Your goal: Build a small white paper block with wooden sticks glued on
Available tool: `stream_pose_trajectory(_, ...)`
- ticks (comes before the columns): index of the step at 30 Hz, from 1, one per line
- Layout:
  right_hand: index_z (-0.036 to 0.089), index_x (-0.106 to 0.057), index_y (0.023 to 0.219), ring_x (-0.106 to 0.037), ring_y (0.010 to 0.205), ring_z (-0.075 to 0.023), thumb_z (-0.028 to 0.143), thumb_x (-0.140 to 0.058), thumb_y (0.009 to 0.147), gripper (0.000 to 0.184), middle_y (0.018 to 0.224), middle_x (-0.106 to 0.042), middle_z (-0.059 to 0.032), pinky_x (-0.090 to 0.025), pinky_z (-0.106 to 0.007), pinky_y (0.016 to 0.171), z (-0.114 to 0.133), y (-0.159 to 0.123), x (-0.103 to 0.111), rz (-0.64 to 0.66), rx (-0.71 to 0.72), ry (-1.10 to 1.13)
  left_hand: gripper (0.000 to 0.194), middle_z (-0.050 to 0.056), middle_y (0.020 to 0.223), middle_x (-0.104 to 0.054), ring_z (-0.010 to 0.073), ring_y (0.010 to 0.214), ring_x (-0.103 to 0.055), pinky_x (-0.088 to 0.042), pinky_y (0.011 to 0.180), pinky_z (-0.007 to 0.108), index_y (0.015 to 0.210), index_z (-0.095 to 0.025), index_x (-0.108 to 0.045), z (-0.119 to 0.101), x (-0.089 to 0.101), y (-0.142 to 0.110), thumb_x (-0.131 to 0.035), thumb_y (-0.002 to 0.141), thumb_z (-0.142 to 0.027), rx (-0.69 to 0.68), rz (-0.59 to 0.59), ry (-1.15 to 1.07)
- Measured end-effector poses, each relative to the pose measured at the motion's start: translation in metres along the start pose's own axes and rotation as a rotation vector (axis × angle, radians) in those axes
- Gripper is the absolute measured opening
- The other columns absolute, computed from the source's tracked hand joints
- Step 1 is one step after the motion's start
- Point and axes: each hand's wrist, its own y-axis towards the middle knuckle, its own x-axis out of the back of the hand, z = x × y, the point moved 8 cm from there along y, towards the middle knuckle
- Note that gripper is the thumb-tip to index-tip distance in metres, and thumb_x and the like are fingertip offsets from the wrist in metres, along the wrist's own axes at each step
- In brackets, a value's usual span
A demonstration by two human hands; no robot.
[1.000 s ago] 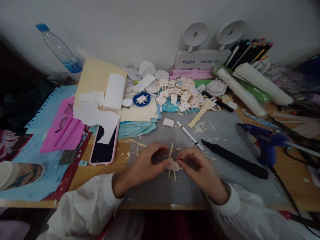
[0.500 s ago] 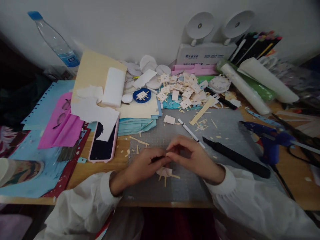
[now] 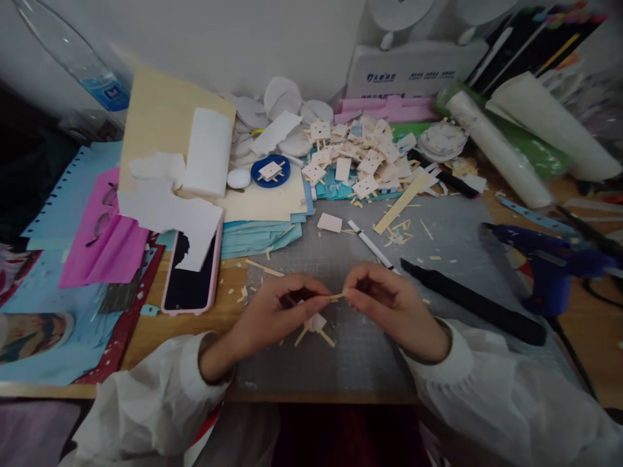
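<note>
Between my two hands, just above the grey cutting mat (image 3: 287,373), a thin pale paper strip (image 3: 337,296) is stretched. The fingertips of my left hand (image 3: 277,314) pinch its left end. Its right end is pinched by the thumb and fingers of my right hand (image 3: 392,305). Below the strip, partly covered by my left hand, is a small pale paper figure (image 3: 317,322) with strip legs pointing down. I cannot tell whether my left hand also touches this figure. A blank pale card (image 3: 329,222) and a white pen (image 3: 370,244) lie beyond my hands.
A black pen-shaped cutter (image 3: 472,301) and a blue glue gun (image 3: 549,259) lie to the right. Small paper figures (image 3: 367,162) are heaped at the back. A phone (image 3: 187,295) under torn white paper (image 3: 189,220) and blue sheets (image 3: 29,350) are on the left.
My hands met above the mat, then drew slightly apart, showing the strip between them. The paper figure's legs now point down below my left hand. The camera view has tilted downward.
</note>
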Motion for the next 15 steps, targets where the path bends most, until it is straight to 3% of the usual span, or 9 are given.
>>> stream_pose_trajectory(4,0.019,-0.058,0.077,-0.048,0.059,-0.0090,0.033,-0.065,0.083,0.017,0.065,-0.053,0.0025,-0.040,-0.022,0.053,-0.003,-0.001,0.001,-0.010,-0.026,0.082,0.021,-0.001,0.064,-0.062,0.0061,0.049,-0.046,-0.033,0.045,0.017,0.086,-0.015,-0.070,0.003,-0.001,0.000,-0.066,0.082,-0.035,0.097,0.036,-0.060)
stream_pose_trajectory(7,0.019,-0.058,0.076,-0.049,0.058,-0.0089,0.031,-0.065,0.084,0.016,0.063,-0.054,0.0026,-0.041,-0.022,0.054,-0.009,-0.002,0.003,-0.030,-0.055,0.174,0.020,-0.001,0.068,-0.062,0.0069,0.055,-0.050,-0.035,0.046,0.016,0.087,-0.015,-0.068,0.003,-0.004,-0.001,-0.071,0.078,-0.032,0.133,0.067,-0.161)
stream_pose_trajectory(12,0.020,-0.055,0.078,-0.051,0.053,-0.0088,0.031,-0.064,0.085,0.016,0.060,-0.059,0.0030,-0.040,-0.021,0.050,-0.016,-0.002,0.002,-0.054,-0.129,0.416,0.034,0.001,0.084,-0.065,0.0124,0.077,-0.060,-0.046,0.062,0.019,0.096,-0.017,-0.066,0.001,-0.007,-0.001,-0.081,0.066,-0.022,0.035,0.076,-0.348)
stream_pose_trajectory(15,0.020,-0.054,0.075,-0.052,0.052,-0.0084,0.029,-0.063,0.084,0.016,0.058,-0.060,0.0029,-0.040,-0.020,0.048,-0.015,-0.003,0.002,-0.058,-0.153,0.499,0.034,0.001,0.086,-0.064,0.0113,0.078,-0.060,-0.049,0.068,0.020,0.098,-0.017,-0.065,0.005,-0.006,0.000,-0.080,0.067,-0.018,0.017,0.064,-0.407)
